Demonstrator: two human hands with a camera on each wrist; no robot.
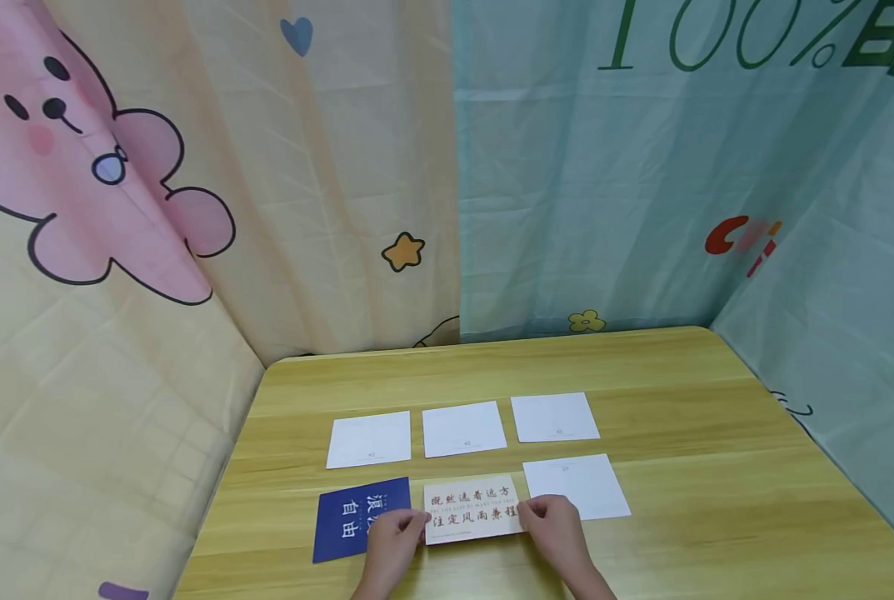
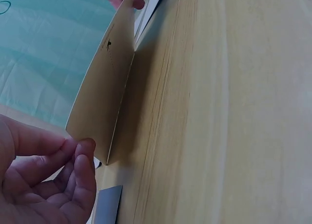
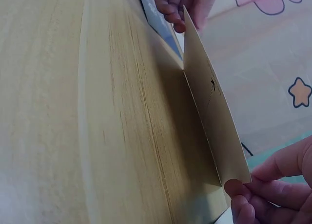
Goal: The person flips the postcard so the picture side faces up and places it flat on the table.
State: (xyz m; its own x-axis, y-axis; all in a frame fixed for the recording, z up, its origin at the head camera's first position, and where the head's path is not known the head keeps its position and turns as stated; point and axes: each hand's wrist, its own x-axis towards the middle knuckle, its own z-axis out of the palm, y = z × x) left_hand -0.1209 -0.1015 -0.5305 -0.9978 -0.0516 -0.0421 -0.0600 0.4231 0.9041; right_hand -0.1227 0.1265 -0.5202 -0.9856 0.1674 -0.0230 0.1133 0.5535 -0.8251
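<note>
Both hands hold one cream card (image 1: 472,510) with lines of red-brown Chinese characters on the side that faces the head camera. My left hand (image 1: 392,546) pinches its left edge between thumb and fingers, and my right hand (image 1: 556,533) pinches its right edge. In the left wrist view the card (image 2: 100,92) stands tilted up close over the table, its back showing a small black figure. The right wrist view shows the same back (image 3: 212,102). A blue card (image 1: 352,521) with white characters lies at the left, partly covered by my left hand.
Three white cards, at left (image 1: 369,440), middle (image 1: 465,429) and right (image 1: 555,417), lie in a row farther back on the wooden table (image 1: 716,433). Another white card (image 1: 577,487) lies beside my right hand. Printed curtains (image 1: 357,167) hang behind the table.
</note>
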